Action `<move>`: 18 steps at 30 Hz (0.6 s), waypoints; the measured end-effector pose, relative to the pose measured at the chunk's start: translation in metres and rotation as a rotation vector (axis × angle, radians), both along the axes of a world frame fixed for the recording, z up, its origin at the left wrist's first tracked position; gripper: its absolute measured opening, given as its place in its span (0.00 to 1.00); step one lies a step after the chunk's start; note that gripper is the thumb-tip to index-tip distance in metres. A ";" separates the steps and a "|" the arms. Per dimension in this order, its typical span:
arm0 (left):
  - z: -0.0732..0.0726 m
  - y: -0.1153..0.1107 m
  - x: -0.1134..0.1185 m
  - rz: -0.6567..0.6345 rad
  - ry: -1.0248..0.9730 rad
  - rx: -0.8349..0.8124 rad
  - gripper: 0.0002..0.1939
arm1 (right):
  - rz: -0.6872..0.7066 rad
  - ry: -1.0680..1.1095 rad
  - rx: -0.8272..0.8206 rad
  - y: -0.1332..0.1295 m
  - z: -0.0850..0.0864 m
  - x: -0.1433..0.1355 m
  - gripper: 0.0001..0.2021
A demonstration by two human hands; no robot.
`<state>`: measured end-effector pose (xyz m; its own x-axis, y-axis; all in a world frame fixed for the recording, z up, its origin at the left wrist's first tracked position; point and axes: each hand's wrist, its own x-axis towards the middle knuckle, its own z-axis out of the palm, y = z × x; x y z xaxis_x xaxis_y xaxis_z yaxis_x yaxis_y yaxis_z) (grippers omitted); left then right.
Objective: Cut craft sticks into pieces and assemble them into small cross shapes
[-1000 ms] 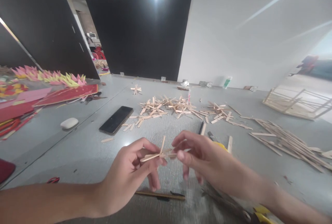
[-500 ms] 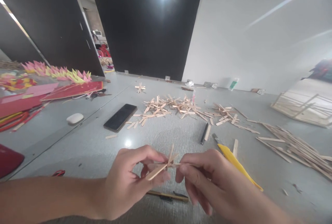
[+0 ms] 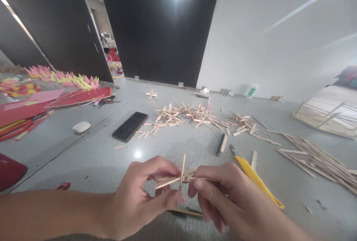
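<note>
Between my two hands is a small star-like piece made of crossed wooden sticks (image 3: 182, 172). My left hand (image 3: 145, 196) grips it from the left, thumb below and fingers behind. The fingertips of my right hand (image 3: 220, 192) pinch a stick on its right side. Under the hands lies a thin stick-like tool (image 3: 192, 213), partly hidden. Beyond them a loose heap of short wooden sticks (image 3: 184, 114) spreads over the grey table (image 3: 106, 166). A similar star-like piece (image 3: 151, 95) stands behind the heap.
A phone (image 3: 130, 126) and white case (image 3: 81, 127) lie left. To the right are a dark pen (image 3: 220, 144), a yellow cutter (image 3: 256, 177) and long sticks (image 3: 320, 157). Red and pink paper (image 3: 36, 101) is far left; a black panel (image 3: 161, 34) stands behind.
The crossed-stick piece has turned between my fingers, and one stick now points nearly straight up. My left thumb has shifted slightly down. Both hands still hold the piece.
</note>
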<state>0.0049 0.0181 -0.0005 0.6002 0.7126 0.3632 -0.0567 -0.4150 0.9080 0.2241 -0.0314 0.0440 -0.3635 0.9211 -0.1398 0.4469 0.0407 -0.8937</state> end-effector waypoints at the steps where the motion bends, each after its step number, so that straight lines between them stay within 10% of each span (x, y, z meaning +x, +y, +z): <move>1: 0.000 0.000 0.001 0.006 0.003 -0.055 0.07 | 0.008 0.002 0.005 0.000 -0.001 0.000 0.21; 11: 0.003 0.000 0.005 0.048 -0.031 -0.070 0.04 | -0.083 -0.121 0.181 -0.001 -0.008 0.009 0.24; 18: -0.004 -0.003 0.005 -0.033 -0.026 -0.346 0.14 | -0.132 0.240 0.029 0.010 -0.008 0.003 0.12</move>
<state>0.0099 0.0155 -0.0049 0.6189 0.7765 0.1186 -0.0900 -0.0799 0.9927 0.2273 -0.0212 0.0356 -0.2596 0.9650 -0.0372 0.2260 0.0232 -0.9739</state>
